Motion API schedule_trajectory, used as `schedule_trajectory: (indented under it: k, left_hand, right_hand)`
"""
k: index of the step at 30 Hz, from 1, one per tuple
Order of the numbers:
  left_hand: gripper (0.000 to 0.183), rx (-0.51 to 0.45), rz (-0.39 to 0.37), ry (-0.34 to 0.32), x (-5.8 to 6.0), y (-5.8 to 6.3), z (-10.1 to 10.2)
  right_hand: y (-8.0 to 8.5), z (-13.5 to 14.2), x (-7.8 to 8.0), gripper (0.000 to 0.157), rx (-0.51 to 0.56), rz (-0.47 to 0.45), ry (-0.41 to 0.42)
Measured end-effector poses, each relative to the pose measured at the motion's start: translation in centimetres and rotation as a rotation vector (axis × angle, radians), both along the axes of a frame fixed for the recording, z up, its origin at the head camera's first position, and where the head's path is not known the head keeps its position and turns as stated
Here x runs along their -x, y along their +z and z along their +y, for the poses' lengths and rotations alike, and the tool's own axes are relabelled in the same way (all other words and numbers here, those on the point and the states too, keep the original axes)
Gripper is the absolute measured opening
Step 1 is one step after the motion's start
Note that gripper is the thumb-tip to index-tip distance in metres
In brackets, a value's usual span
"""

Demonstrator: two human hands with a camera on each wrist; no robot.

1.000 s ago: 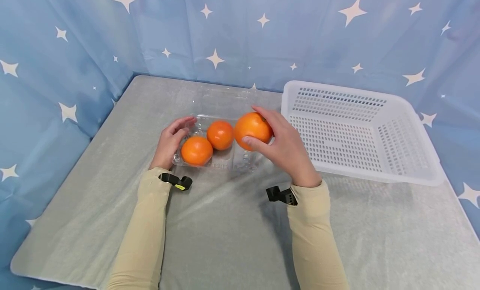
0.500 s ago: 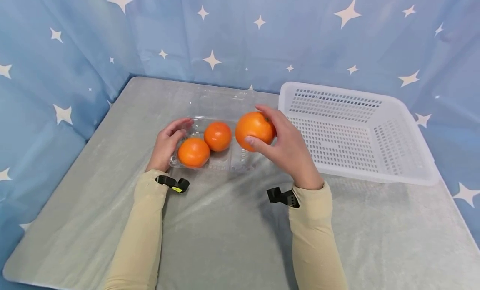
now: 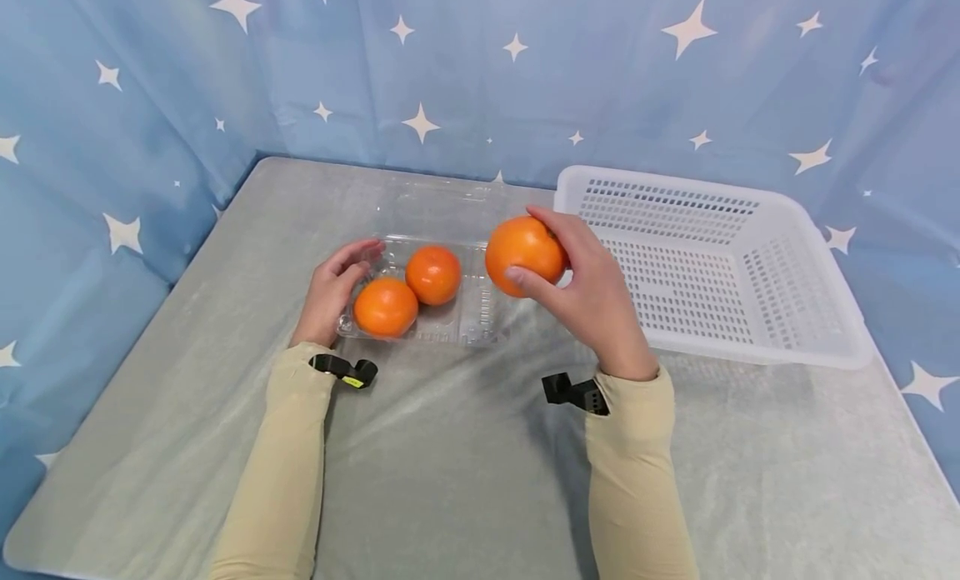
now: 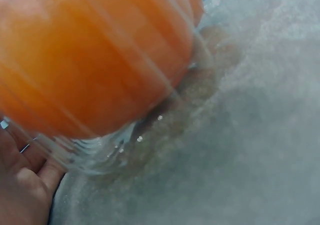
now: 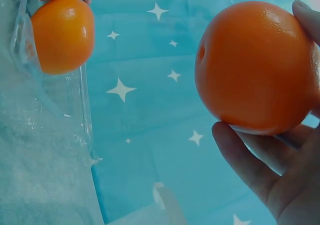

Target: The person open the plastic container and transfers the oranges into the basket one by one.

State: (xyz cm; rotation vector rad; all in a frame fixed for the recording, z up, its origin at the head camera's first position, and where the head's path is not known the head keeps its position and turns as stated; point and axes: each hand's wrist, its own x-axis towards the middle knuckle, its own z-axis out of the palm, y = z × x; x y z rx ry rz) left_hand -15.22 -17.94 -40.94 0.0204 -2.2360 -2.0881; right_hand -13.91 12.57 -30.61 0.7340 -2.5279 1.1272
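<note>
White basket [image 3: 682, 287], corner hidden behind right hand [image 3: 598, 295] holding orange [image 3: 521, 253].

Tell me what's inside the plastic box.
Inside the plastic box, a nearer orange and a farther orange sit toward the left; bare plastic shows at right. What lies directly under them is covered and can't be seen.

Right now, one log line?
right hand: holds orange; left hand: at clear container; two oranges: in container; white basket: at right
</note>
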Motion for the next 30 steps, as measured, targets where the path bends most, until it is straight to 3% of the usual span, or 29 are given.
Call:
schedule_trajectory:
  k: [10, 24, 30]
  left_hand:
    - [0.035, 0.003, 0.015, -0.008, -0.24, 0.28, -0.35]
    - [0.036, -0.008, 0.017, -0.022, -0.27, 0.21, -0.10]
    - [0.036, -0.012, 0.003, -0.022, -0.28, 0.23, -0.15]
  right_hand:
    - [0.06, 0.26, -0.25, 0.069, 0.012, -0.014, -0.047]
    - [0.23, 0.11, -0.74, 0.065, -0.056, -0.108, -0.062]
    - [0.15, -0.14, -0.82, 0.066, -0.086, -0.103, -0.096]
